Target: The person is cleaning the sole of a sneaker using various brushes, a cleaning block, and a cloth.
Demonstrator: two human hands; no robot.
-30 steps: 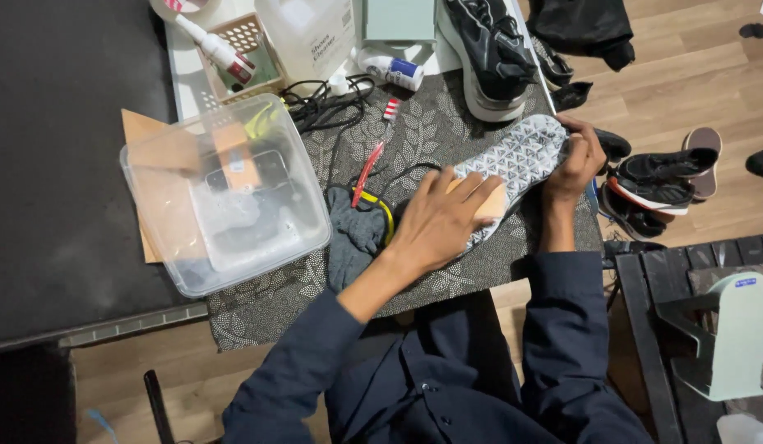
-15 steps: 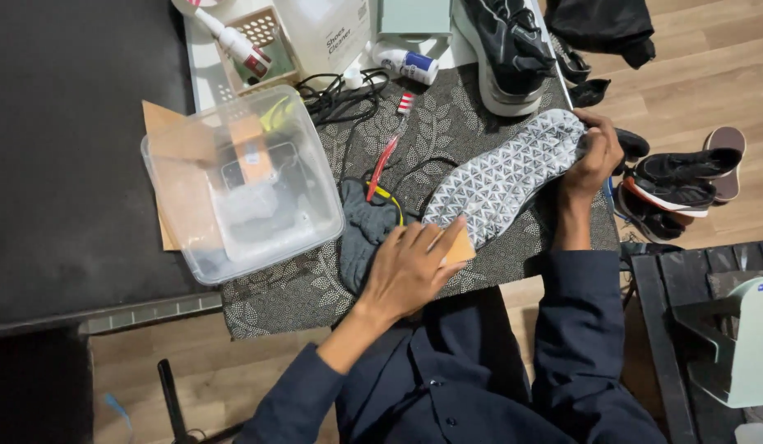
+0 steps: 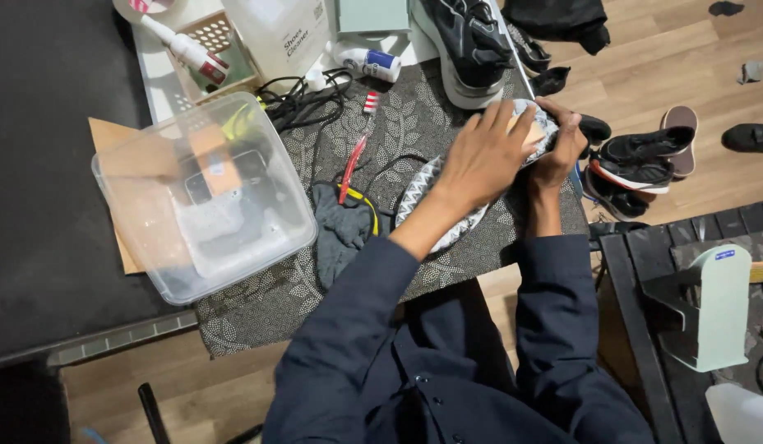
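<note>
The tabletop [image 3: 258,312] carries a clear tub [image 3: 202,197], a grey cloth [image 3: 339,234] and, right of these, a grey patterned shoe [image 3: 447,210] lying sole-up near the front edge. The left hand [image 3: 484,156] presses a tan sponge [image 3: 531,131] flat against the shoe's toe end, while the right hand [image 3: 562,148] is clenched round that same end from the far side. Scrubbing well likely calls for short strokes with a firm brace. The left hand hides most of the sponge and the toe; the tub's contents look blurred.
</note>
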